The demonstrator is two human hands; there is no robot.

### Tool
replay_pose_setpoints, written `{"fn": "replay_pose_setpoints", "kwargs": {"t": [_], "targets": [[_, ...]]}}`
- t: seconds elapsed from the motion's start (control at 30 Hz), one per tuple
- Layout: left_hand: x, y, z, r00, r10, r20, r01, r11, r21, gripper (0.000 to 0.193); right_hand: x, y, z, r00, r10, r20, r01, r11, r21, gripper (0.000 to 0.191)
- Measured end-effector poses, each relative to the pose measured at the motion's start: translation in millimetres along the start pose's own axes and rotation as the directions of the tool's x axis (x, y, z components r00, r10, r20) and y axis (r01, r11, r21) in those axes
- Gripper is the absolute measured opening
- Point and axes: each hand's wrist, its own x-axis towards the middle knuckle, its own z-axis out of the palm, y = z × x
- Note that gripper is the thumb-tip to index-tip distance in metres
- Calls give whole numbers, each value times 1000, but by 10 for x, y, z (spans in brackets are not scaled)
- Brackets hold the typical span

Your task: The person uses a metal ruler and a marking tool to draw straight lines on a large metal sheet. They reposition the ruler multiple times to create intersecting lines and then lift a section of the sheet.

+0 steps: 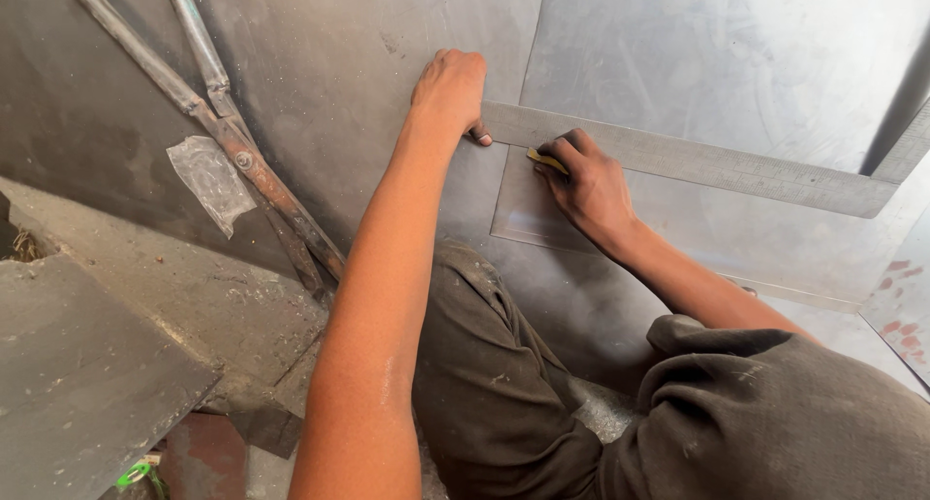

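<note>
Two hands at the long ruler on the metal sheet

The right hand (593, 185), nearer, pinches a small yellow marker (547, 160) against the ruler (697, 161); the left hand (450, 91) presses flat on the ruler's left end; the ruler runs sideways across the sheet (736, 54).

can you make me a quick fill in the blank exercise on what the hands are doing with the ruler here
1. The left hand presses down the end of a long steel ____.
2. The right hand holds a small ____-coloured marking tool against the ruler.
3. The ruler lies across a sheet of ____.
4. Long-handled shears lie to the ____ of the left arm.

Missing words: ruler; yellow; metal; left
</note>
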Motion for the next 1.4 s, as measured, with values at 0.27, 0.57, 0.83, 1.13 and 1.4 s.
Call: {"fn": "replay_pose_setpoints", "kwargs": {"t": [0.27,0.57,0.83,1.13,1.4], "targets": [[24,6,8,1000,-10,17,10,1000,26,63,-3,26,7,997,-81,-10,81,996,-42,13],[-15,52,-42,998,-39,42,38,999,29,59,89,-33,24,991,75,115,-58,988,-145,18],[-25,45,-42,998,-36,42,34,999,31,59,130,-44,-1,987,86,138,-64,986,-156,17],[-39,56,-80,998,-38,40,37,999,31,60,115,-47,-8,989,84,124,-61,982,-179,17],[-16,55,-59,998,-49,38,48,998,26,61,29,-23,40,1000,4,18,-2,990,-142,12]]}}
